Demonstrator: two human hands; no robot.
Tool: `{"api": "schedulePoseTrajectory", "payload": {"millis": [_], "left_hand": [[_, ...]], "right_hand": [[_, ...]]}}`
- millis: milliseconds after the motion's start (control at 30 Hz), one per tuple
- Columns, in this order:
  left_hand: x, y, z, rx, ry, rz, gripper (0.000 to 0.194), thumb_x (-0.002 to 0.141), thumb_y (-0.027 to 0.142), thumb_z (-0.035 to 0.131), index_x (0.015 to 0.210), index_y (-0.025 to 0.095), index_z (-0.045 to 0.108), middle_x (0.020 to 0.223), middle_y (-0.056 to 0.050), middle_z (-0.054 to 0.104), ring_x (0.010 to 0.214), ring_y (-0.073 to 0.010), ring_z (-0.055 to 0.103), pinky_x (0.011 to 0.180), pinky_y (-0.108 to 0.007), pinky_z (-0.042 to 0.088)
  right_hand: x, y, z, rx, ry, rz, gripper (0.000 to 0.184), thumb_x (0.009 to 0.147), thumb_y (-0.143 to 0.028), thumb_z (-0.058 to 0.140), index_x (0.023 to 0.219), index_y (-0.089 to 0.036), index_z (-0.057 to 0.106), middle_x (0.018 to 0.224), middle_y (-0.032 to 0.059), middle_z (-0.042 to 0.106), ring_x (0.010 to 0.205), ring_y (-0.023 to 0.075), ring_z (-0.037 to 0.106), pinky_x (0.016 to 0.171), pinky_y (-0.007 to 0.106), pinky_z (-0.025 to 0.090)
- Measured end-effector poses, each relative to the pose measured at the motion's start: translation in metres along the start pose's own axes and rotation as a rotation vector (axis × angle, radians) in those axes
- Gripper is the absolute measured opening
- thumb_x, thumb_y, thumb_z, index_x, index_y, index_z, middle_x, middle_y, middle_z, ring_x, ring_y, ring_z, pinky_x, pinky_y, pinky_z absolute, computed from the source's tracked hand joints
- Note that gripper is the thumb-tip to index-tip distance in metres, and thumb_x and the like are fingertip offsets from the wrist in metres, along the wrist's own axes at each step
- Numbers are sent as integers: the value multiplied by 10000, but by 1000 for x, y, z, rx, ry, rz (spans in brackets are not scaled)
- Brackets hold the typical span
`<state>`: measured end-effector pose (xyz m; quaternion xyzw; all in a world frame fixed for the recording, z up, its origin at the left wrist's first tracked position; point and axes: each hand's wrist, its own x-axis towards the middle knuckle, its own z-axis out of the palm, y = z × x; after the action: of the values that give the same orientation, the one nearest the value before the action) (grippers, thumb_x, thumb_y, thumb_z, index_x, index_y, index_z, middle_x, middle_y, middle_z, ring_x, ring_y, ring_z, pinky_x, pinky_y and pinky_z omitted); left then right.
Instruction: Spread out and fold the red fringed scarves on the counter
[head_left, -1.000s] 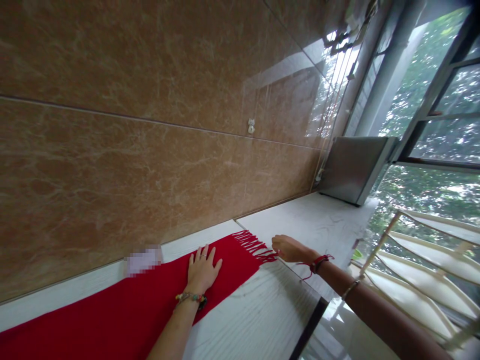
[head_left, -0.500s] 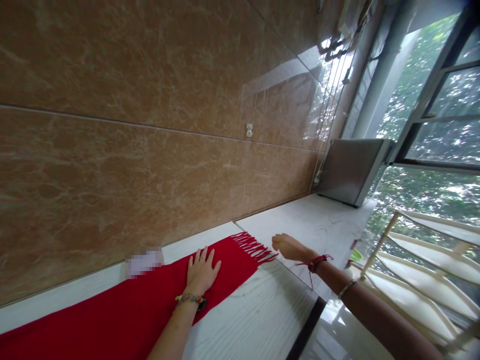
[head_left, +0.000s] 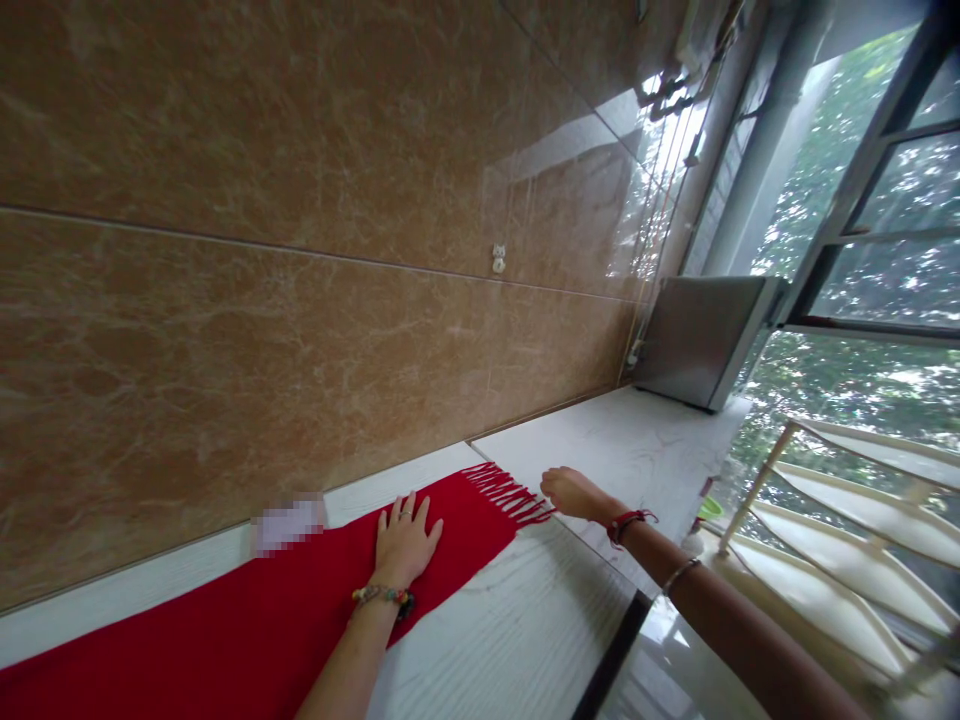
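Observation:
A red scarf [head_left: 217,630] lies stretched along the white counter, its fringe [head_left: 504,492] spread at the right end. Flat on the cloth, close to that end, rests my left hand [head_left: 405,540] with its fingers apart; a beaded bracelet circles the wrist. My right hand [head_left: 574,494] is just beyond the fringe, fingers curled together beside the strand tips. Whether a strand is pinched in them is too small to make out. A red cord bracelet [head_left: 628,525] and a metal bangle [head_left: 681,575] are on the right arm.
Brown marbled tiles [head_left: 300,350] cover the wall behind the white counter [head_left: 510,600]. A blurred-out pale object [head_left: 289,525] sits against the wall. Farther right stand a grey metal box-shaped appliance [head_left: 701,340] and a cream tiered rack [head_left: 840,520] by the window.
My right hand has shifted slightly left, closer to the fringe tips. The left hand keeps its place on the scarf.

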<state>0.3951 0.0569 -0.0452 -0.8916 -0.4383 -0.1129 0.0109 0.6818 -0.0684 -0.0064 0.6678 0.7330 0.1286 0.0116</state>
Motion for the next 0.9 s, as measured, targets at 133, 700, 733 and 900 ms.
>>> {"api": "schedulePoseTrajectory", "payload": {"millis": [133,700,733,900], "left_hand": [[0,0,0,-10,14,1,516,839,461,271,1281,221,387,1375,-62,333,1262,-259,263,1001,-445,223],[-4,4,-11,-48,-30,-6,586,800,524,299,1303,228,349,1382,-74,318,1275,-274,228,1007,-466,195],[-4,4,-11,-49,-33,-5,599,794,535,300,1307,228,341,1384,-76,314,1276,-275,224,1008,-467,190],[-5,4,-11,-51,-38,-2,620,782,558,298,1308,231,339,1393,-77,293,1280,-274,213,1011,-460,185]], "right_hand": [[24,-17,-9,49,97,-9,266,739,-73,391,887,-145,601,910,84,607,887,162,526,815,287,397],[62,-46,12,220,176,-109,366,724,-15,352,969,-154,585,1009,64,604,987,150,507,886,295,385],[66,-52,14,227,161,-145,361,720,-15,357,955,-161,589,1004,55,607,986,146,508,885,286,385],[65,-35,18,113,63,-102,313,706,-20,393,883,-153,614,951,72,629,905,165,556,828,284,405]]}}
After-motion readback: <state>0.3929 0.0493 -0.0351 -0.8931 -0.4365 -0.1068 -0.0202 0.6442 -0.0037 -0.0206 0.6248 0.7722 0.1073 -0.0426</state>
